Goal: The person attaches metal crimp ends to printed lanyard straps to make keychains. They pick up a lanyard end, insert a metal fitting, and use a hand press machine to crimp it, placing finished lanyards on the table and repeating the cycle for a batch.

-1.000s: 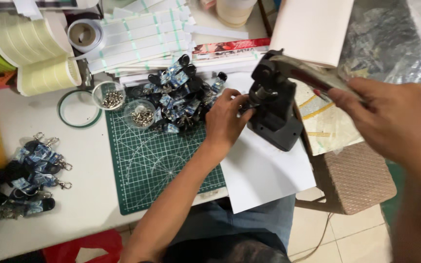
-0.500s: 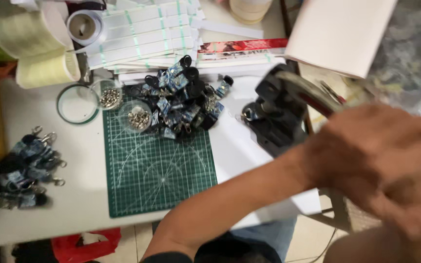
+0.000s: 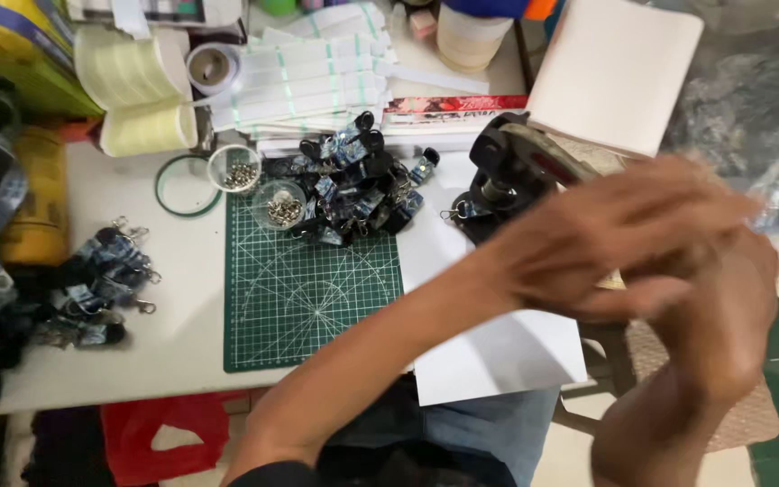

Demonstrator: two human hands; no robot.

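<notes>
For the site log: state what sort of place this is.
Probably a small craft workbench for making strap keychains: a green cutting mat, a black hand press, small cups of metal rivets and a pile of strap pieces on a white table.

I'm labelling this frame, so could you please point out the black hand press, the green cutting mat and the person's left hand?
black hand press (image 3: 498,167), head view, on its upper body.
green cutting mat (image 3: 308,298), head view, on its bare middle.
left hand (image 3: 606,239), head view, on its back.
</notes>
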